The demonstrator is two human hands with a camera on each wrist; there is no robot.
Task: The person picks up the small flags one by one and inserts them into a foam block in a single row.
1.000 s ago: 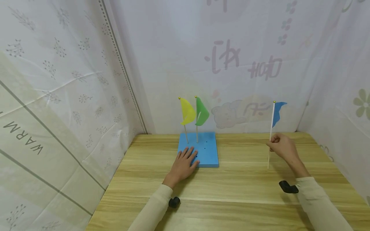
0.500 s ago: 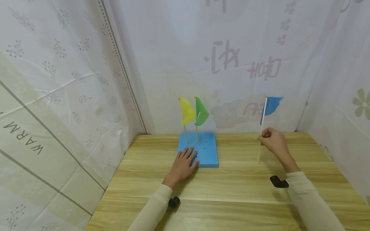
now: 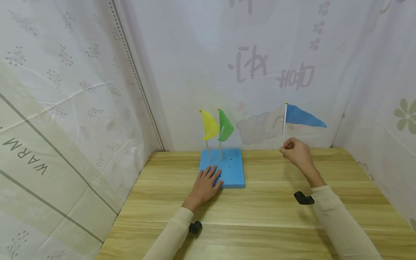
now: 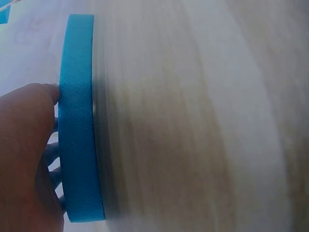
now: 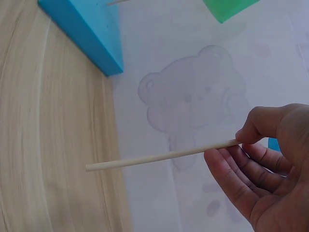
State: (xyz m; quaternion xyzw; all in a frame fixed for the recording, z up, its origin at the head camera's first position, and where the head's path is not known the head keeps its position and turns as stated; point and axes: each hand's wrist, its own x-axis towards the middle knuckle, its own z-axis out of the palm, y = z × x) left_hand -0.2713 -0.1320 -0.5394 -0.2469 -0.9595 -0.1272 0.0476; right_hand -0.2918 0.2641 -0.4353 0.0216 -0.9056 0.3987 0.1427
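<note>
Between thumb and fingers, my right hand (image 3: 298, 153) pinches the stick of a blue pennant flag (image 3: 303, 116), held nearly upright right of the board. In the right wrist view the bare lower end of the wooden stick (image 5: 159, 157) sticks out past the fingertips, clear of the blue board. My left hand (image 3: 204, 186) lies with fingers spread on the near left part of the blue board (image 3: 234, 177). A yellow flag (image 3: 210, 125) and a green flag (image 3: 225, 126) stand in the board's back left part. Several small dark holes show in its top.
The wooden table (image 3: 260, 224) runs up to a printed curtain (image 3: 195, 72) at the back. More curtain hangs close on the left and right sides. A black camera mount sits at each wrist.
My right hand has moved left and slightly up and away, carrying the blue flag toward the board. Its cloth has swung out flat to the right. My left hand has stayed on the board.
</note>
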